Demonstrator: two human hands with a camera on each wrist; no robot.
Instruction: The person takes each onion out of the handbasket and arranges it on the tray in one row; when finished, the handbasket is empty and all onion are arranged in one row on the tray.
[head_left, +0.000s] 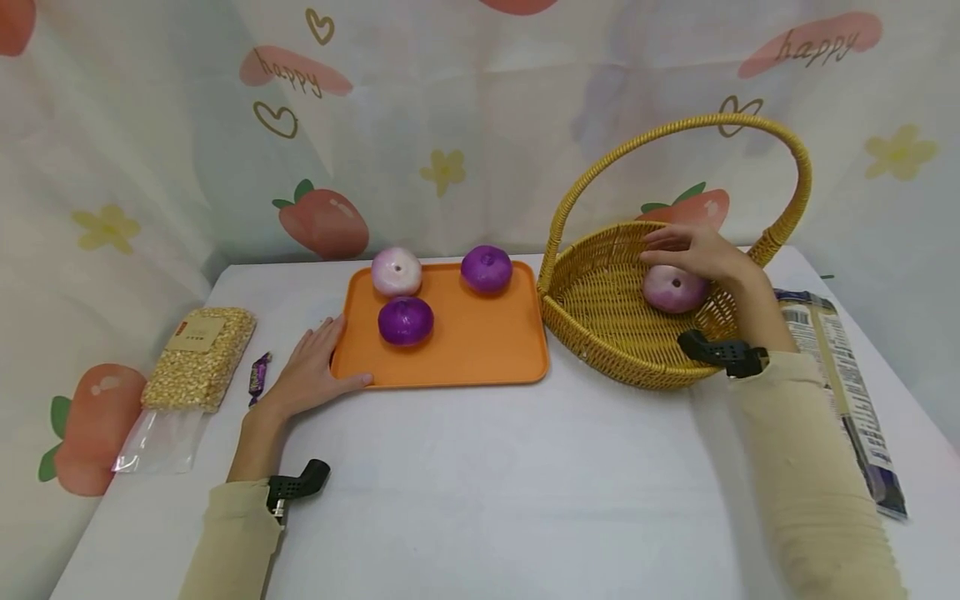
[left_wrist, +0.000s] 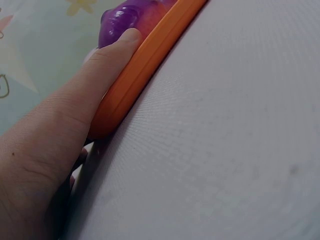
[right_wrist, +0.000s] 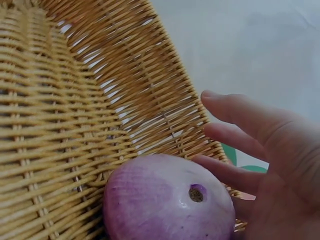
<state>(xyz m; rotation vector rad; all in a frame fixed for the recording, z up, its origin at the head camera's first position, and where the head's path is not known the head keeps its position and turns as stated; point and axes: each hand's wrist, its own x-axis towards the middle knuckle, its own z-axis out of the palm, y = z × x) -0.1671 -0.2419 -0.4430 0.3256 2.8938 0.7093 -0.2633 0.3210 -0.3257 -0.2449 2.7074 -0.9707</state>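
Note:
My left hand [head_left: 311, 375] rests at the near left corner of an orange tray [head_left: 480, 350], fingers stretched along its left side. In the left wrist view the thumb [left_wrist: 112, 52] lies over the tray's rim. Two deep purple onions [head_left: 406, 322] and a pale pink onion [head_left: 397, 272] sit on the tray. At the right stands a yellow wicker basket [head_left: 607, 304] with a tall arched handle. A light purple onion [right_wrist: 167, 200] lies inside it, against the right side. My right hand [head_left: 697, 250] hovers over this onion, its fingers extended and loosely spread.
A bag of yellow kernels [head_left: 198, 354] and a small purple-wrapped candy [head_left: 258, 377] lie left of the tray. A long printed package [head_left: 847, 383] lies right of the basket, partly behind the right forearm. A patterned curtain [head_left: 480, 125] hangs behind the white table [head_left: 510, 483].

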